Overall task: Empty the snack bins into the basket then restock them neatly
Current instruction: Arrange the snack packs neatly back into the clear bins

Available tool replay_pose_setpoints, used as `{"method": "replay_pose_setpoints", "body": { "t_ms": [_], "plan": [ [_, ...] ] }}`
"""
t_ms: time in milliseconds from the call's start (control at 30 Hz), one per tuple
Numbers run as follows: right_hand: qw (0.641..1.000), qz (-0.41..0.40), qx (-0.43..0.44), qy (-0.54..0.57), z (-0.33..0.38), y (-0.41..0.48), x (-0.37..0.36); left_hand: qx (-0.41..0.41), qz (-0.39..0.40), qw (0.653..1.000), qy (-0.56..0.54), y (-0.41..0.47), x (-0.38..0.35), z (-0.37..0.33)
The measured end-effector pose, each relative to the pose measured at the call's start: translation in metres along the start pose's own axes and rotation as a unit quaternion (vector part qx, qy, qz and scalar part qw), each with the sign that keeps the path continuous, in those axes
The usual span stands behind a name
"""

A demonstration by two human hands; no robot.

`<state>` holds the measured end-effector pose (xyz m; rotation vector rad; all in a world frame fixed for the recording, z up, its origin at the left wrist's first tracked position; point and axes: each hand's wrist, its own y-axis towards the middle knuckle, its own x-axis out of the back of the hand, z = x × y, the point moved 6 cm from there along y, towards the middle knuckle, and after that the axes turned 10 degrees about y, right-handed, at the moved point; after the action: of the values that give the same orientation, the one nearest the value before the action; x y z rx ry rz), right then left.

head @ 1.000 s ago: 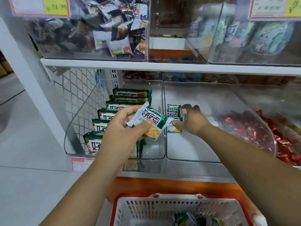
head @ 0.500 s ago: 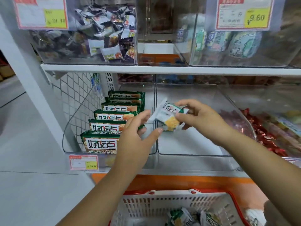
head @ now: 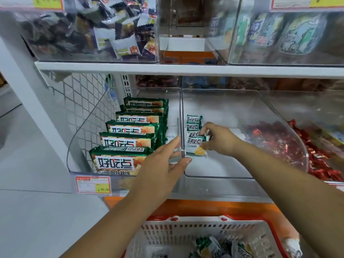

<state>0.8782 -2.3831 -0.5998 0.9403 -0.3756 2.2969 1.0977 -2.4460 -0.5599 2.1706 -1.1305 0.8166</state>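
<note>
Head-cam view of a shop shelf w/ clear bins. The right hand (head: 219, 139) reaches into the clear plastic middle bin (head: 223, 180), thumb & curled fingers pinching the right edge of a small green-and-white snack packet (head: 194, 147). The packet sits tilted at the bin's left side, at the near end of a short row of matching small packets (head: 194, 120) along the left wall. The left hand (head: 163, 164) holds nothing: fingers straight & a bit spread, thumb out, at that bin's near left corner; can't tell if it touches the wall. To the left, the clear plastic left bin (head: 74, 146) holds larger green biscuit packs (head: 130, 130) standing in a row, near to far. To the right, red foil-wrapped sweets (head: 320, 161) fill the next bin. Near, below the shelf, a white plastic basket w/ red rim (head: 167, 231) has several loose green packets (head: 210, 246) in its bottom. A red-and-yellow price tag (head: 93, 184) hangs on the shelf front under the left bin. Upper-shelf bins hold mixed wrapped snacks (head: 115, 34).
</note>
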Motion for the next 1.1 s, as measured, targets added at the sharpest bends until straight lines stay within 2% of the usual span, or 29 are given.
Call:
{"method": "replay_pose_setpoints", "body": {
  "t_ms": [133,200,300,400,500,567,633,733,800,867,1000,1100],
  "plan": [
    [0.993,-0.034,0.016,-0.116,0.005,0.003,-0.003,-0.002,-0.004,1.000,-0.002,0.000,0.000,-0.001],
    [0.989,-0.046,0.001,-0.138,0.006,-0.002,0.000,-0.006,-0.006,1.000,0.002,0.001,0.000,-0.002],
    [0.988,-0.131,0.003,-0.078,0.017,-0.025,0.022,-0.010,-0.018,1.000,0.001,-0.005,0.002,-0.003],
    [0.968,-0.227,0.110,0.013,0.050,-0.070,0.048,-0.039,-0.078,0.996,0.034,-0.025,0.013,-0.011],
    [0.942,-0.247,0.212,0.080,0.077,-0.132,0.054,-0.102,-0.123,0.986,0.040,-0.053,0.015,-0.024],
    [0.939,-0.233,0.234,0.097,0.070,-0.168,0.043,-0.114,-0.085,0.990,0.020,-0.069,-0.002,-0.024],
    [0.960,-0.190,0.194,0.074,0.035,-0.192,0.018,-0.105,-0.006,0.994,0.027,-0.081,-0.037,-0.015],
    [0.997,-0.067,0.027,0.023,-0.055,-0.213,-0.036,-0.064,0.140,0.984,0.090,-0.101,-0.107,0.019],
    [0.994,0.020,-0.098,0.035,-0.123,-0.228,-0.070,-0.004,0.238,0.962,0.132,-0.117,-0.155,0.055],
    [0.982,0.059,-0.177,0.019,-0.178,-0.243,-0.095,0.064,0.310,0.938,0.140,-0.135,-0.197,0.090],
    [0.966,0.092,-0.241,0.022,-0.227,-0.253,-0.139,0.172,0.362,0.912,0.091,-0.172,-0.248,0.126],
    [0.966,0.077,-0.245,0.033,-0.231,-0.256,-0.159,0.192,0.390,0.895,0.102,-0.191,-0.267,0.135]
  ]
}}
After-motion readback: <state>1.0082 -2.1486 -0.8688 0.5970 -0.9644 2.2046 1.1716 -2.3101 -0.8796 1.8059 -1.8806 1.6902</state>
